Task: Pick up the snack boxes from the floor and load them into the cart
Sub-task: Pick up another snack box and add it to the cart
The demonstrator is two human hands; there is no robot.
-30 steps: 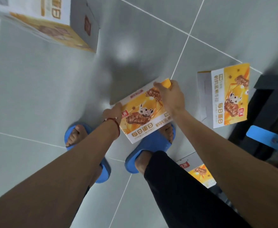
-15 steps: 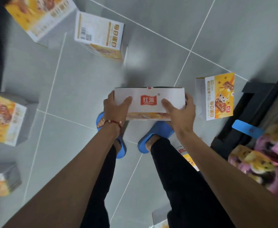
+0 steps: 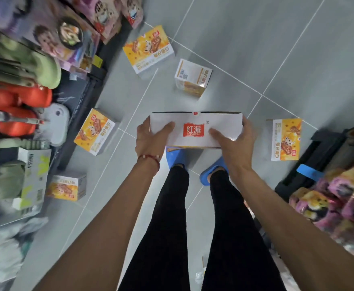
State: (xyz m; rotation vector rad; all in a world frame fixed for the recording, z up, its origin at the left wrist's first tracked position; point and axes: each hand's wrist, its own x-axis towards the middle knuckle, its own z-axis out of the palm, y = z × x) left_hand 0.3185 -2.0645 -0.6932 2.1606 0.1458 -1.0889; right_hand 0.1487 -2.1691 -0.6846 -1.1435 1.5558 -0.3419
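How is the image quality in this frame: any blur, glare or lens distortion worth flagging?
Head view: held snack box, left hand and right hand sharp; shelf goods at left edge and pink packs at right blurred; wide-angle stretch enlarges the forearms; soft light, no strong glare on the floor.

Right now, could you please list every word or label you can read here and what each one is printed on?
"红派" with "HONGPAI" beneath: red logo on the white face of the held box.
"每日蛋白", sideways: orange front of the floor box at the right.
Barcode digits on the white-topped box: too small to read.
Lettering on the green and white carton: too blurred to read.
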